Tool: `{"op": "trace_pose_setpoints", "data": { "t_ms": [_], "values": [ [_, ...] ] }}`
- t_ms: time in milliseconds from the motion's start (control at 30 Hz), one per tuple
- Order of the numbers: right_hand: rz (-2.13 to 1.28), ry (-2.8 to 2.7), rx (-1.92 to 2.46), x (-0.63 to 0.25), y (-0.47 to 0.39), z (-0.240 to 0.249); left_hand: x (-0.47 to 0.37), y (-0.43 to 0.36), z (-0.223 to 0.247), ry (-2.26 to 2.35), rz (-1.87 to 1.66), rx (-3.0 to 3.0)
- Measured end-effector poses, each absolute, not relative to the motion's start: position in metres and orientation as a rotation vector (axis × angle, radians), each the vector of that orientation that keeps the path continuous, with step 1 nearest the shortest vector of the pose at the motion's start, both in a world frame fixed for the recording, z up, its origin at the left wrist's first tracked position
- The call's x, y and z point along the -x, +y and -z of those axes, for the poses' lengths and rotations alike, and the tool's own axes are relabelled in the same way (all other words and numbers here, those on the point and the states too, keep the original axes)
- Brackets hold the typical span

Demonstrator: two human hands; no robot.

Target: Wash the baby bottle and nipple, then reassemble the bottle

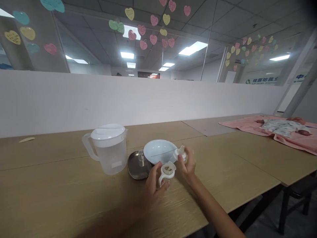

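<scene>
The desk (61,198) runs back to the white wall, with a pink cloth (237,124) towards its far right corner. On the near side of the desk, well in from its front edge, the pitcher (112,155) stands left of the white bowl (158,145); the metal tray (135,170) lies between them, with a small clear cup (141,158) at its bowl side.

In front of the bowl, the left hand (152,183) has its grip around the handled bottle (167,174), whose mouth is uncovered. It is best held upright, fingers low and off the rim. The right hand (188,165) has its grip on the bottle top (180,152), beside the bowl's right rim; pinching it by its outer side spares the inside from touch. A thin rod (160,153) reaches over the bowl from there, so small wrist turns suit it best. Whether it joins the top, I cannot tell.
</scene>
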State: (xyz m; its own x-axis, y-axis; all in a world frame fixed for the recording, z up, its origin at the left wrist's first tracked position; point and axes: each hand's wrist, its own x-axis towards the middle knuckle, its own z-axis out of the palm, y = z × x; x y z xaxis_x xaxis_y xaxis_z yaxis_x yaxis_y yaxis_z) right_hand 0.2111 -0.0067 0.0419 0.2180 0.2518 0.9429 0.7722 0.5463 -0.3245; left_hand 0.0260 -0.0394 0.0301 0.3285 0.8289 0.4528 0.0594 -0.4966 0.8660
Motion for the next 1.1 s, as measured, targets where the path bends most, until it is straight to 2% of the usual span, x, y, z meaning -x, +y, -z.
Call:
{"op": "trace_pose_setpoints", "data": {
  "t_ms": [200,433,633,867,1100],
  "values": [
    [0.313,-1.640,0.832,-0.182,-0.023,-0.022,-0.032,-0.040,-0.025,0.627,-1.168,-1.639],
    [0.092,-1.564,0.860,-0.172,-0.022,-0.020,-0.029,-0.039,-0.027,0.628,-1.167,-1.640],
    [0.087,-1.568,0.866,-0.174,-0.022,-0.019,-0.029,-0.039,-0.027,0.634,-1.180,-1.667],
    [0.231,-1.609,0.830,-0.177,-0.020,-0.018,-0.029,-0.044,-0.035,0.662,-1.152,-1.663],
    [0.194,-1.568,0.901,-0.180,-0.018,-0.013,-0.027,-0.043,-0.032,0.658,-1.134,-1.672]
  ]
}}
